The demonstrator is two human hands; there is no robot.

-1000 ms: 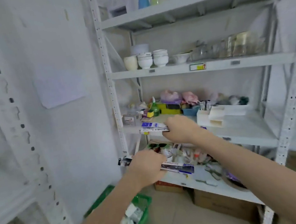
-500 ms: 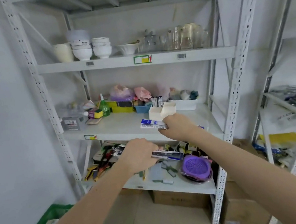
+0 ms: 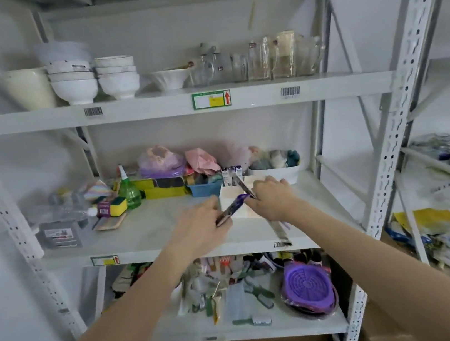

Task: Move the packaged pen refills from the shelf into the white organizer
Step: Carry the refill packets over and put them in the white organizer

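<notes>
The white organizer [image 3: 229, 196] stands on the middle shelf [image 3: 145, 229], with two refill packs [image 3: 231, 173] upright in its back section. My left hand [image 3: 199, 231] grips a purple-and-dark refill pack [image 3: 231, 208], tilted up toward the organizer's front. My right hand [image 3: 273, 198] holds another refill pack [image 3: 243, 186] edge-on, its upper end over the organizer. Both hands are right at the organizer and hide most of its front.
A blue basket [image 3: 204, 189], a white tub [image 3: 276, 172], a green spray bottle [image 3: 129, 192] and sponges [image 3: 112, 207] sit behind and to the left. Bowls and glass jars fill the upper shelf. The lower shelf holds brushes and a purple strainer [image 3: 308, 283].
Both hands rose from the lower shelf level to the middle shelf and reached the organizer, carrying their packs. The view swung right and nearer to the shelf.
</notes>
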